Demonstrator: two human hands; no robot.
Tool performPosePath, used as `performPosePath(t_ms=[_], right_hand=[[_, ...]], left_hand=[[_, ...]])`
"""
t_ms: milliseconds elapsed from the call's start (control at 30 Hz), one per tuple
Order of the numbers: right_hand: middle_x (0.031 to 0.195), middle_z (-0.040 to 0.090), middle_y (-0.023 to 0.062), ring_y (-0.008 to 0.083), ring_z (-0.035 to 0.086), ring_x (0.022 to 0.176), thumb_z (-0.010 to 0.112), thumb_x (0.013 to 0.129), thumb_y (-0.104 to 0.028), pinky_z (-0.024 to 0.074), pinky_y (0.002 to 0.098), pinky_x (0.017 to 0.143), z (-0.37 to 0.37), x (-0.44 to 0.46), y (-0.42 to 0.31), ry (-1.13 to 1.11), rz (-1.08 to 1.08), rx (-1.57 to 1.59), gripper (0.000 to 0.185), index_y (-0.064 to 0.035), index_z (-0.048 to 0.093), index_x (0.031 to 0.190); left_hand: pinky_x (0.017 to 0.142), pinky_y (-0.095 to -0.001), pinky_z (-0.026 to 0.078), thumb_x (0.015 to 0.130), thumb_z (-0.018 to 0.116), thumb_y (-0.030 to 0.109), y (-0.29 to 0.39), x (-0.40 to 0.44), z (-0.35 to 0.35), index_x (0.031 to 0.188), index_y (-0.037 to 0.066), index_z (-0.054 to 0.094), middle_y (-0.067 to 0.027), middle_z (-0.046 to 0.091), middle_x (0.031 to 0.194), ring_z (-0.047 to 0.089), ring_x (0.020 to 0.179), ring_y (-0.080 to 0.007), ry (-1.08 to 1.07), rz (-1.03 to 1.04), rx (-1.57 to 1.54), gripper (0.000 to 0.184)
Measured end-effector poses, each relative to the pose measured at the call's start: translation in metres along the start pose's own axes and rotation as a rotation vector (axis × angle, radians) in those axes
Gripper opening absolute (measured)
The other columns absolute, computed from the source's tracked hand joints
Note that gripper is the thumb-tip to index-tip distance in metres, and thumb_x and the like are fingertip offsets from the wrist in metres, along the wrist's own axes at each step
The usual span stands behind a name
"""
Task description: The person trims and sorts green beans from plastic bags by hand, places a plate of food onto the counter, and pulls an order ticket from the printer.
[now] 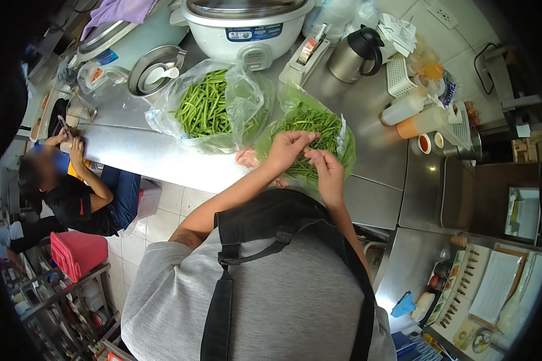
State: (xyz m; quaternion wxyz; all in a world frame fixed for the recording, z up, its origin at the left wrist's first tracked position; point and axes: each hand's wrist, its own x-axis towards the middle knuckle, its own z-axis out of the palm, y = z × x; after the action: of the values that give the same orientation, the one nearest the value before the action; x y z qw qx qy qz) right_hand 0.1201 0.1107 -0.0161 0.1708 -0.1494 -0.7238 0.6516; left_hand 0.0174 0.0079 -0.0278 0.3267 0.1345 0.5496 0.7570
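Head view, fingers (297, 139) over greens (307, 119), hold unclear

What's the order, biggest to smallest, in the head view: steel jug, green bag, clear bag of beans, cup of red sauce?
1. Clear bag of beans and green bag: too alike to rank, the green one partly covered
2. Steel jug
3. Cup of red sauce

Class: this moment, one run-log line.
left hand: pinched above greens | right hand: likewise | anything held: unclear | greens: in green bag | beans: in clear bag
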Motion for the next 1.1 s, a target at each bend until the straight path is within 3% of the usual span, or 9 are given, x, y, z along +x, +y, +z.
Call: performPosePath(t_ms=[167,267,433,567,600,700,800,933,1100], right_hand=[[0.085,0.06,-0.0003,0.007,0.051,0.075,0.054,0.098,-0.025,0.0416,0.0223,0.07,-0.005,0.008,0.023,0.108,0.27,0.604,0.026,-0.0012,0.063,0.104],[0.083,0.057,-0.0018,0.0073,0.052,0.074,0.055,0.097,-0.026,0.0419,0.0224,0.068,-0.023,0.019,0.031,0.266,0.332,0.645,0.027,-0.0018,0.062,0.108],[0.086,0.06,-0.001,0.0064,0.053,0.076,0.058,0.095,-0.022,0.0433,0.0216,0.071,-0.029,0.018,0.021,0.192,0.266,0.279,0.028,0.0,0.063,0.111],[0.093,0.062,0.0023,0.0127,0.057,0.083,0.066,0.088,-0.013,0.0459,0.0274,0.078,-0.026,0.025,0.028,0.076,0.125,-0.091,0.024,-0.0034,0.067,0.11],[0.094,0.062,0.0027,0.0158,0.056,0.087,0.068,0.085,-0.012,0.0458,0.0298,0.079,-0.025,0.028,0.026,0.04,-0.042,-0.318,0.023,-0.0051,0.068,0.107],[0.099,0.061,0.0048,0.0243,0.054,0.095,0.072,0.077,-0.009,0.0451,0.0365,0.083,-0.019,0.035,0.023,-0.047,-0.367,-0.784,0.022,-0.0086,0.071,0.099],[0.099,0.06,0.007,0.0285,0.053,0.099,0.072,0.074,-0.01,0.0444,0.04,0.084,-0.01,0.04,0.026,-0.08,-0.355,-0.836,0.02,-0.0084,0.071,0.094],[0.092,0.06,0.0066,0.0274,0.054,0.094,0.073,0.074,-0.011,0.0448,0.0392,0.082,-0.007,0.047,0.031,-0.088,-0.378,-0.9,0.015,-0.0073,0.07,0.087],[0.089,0.06,0.0065,0.0275,0.054,0.091,0.074,0.072,-0.01,0.0447,0.0392,0.081,-0.014,0.043,0.027,-0.038,-0.366,-0.9,0.015,-0.0071,0.07,0.086]], left_hand=[[0.058,-0.0218,0.045,0.089,0.063,0.011,0.011,-0.007,0.004,0.103,0.001,0.071,-0.0039,0.067,0.071,0.057,0.063,-0.0047,0.26,0.319,0.375,0.019],[0.057,-0.0234,0.045,0.088,0.063,0.008,0.029,-0.007,-0.015,0.103,0.005,0.072,-0.0049,0.069,0.072,0.058,0.062,-0.0059,0.418,0.404,0.346,0.019],[0.054,-0.0254,0.045,0.086,0.064,0.013,0.099,-0.018,-0.098,0.098,0.005,0.073,-0.0071,0.069,0.071,0.059,0.056,-0.0104,0.708,0.517,0.726,0.017],[0.081,-0.0346,0.048,0.077,0.073,0.017,0.122,-0.03,-0.151,0.114,0.006,0.067,-0.013,0.065,0.103,0.06,0.095,-0.0259,0.836,0.466,1.548,0.039],[0.093,-0.0408,0.042,0.071,0.077,0.016,0.123,-0.033,-0.151,0.125,0.008,0.059,-0.0159,0.055,0.12,0.049,0.111,-0.0342,0.817,0.332,1.509,0.058],[0.096,-0.0435,0.041,0.069,0.079,0.017,0.117,-0.034,-0.13,0.132,0.01,0.053,-0.0197,0.052,0.122,0.048,0.111,-0.0374,0.854,0.517,1.579,0.069],[0.095,-0.0444,0.041,0.07,0.077,0.012,0.104,-0.031,-0.078,0.124,0.01,0.058,-0.0184,0.054,0.118,0.05,0.11,-0.0362,0.67,0.599,1.427,0.057],[0.087,-0.0372,0.047,0.074,0.071,0.01,0.049,-0.015,-0.043,0.104,0.009,0.069,-0.0082,0.061,0.105,0.055,0.102,-0.0287,0.116,0.52,1.238,0.03],[0.085,-0.0366,0.047,0.074,0.072,0.014,-0.018,-0.001,-0.041,0.098,0.01,0.07,-0.0068,0.06,0.094,0.056,0.095,-0.0269,0.074,0.443,1.336,0.024]])
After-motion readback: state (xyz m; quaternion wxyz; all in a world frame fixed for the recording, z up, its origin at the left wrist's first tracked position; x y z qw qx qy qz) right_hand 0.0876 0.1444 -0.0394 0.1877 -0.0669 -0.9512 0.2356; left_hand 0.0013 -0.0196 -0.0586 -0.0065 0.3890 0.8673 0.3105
